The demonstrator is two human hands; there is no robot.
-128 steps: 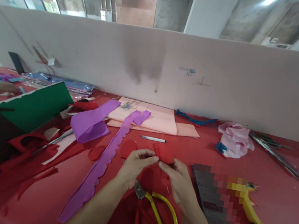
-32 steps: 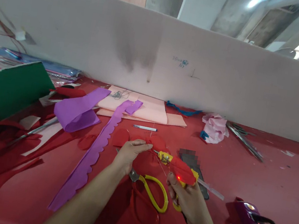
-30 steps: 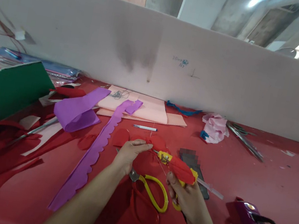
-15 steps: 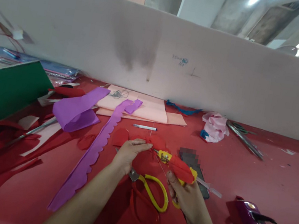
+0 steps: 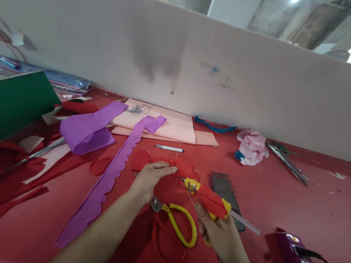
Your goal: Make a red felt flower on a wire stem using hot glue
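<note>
The right hand (image 5: 220, 234) is gripping a red and yellow glue gun (image 5: 206, 197), its nozzle pointing left at the red felt piece (image 5: 171, 174) lying on the red surface (image 5: 302, 199). The left hand (image 5: 150, 179) is pressing down on that felt, fingers curled over its near edge, just left of the nozzle. Yellow-handled scissors (image 5: 176, 222) are lying between the two wrists, the blades partly hiding under the left hand. Red on red is making the felt's outline hard to trace. A scalloped purple strip (image 5: 103, 184) is running off to the left.
</note>
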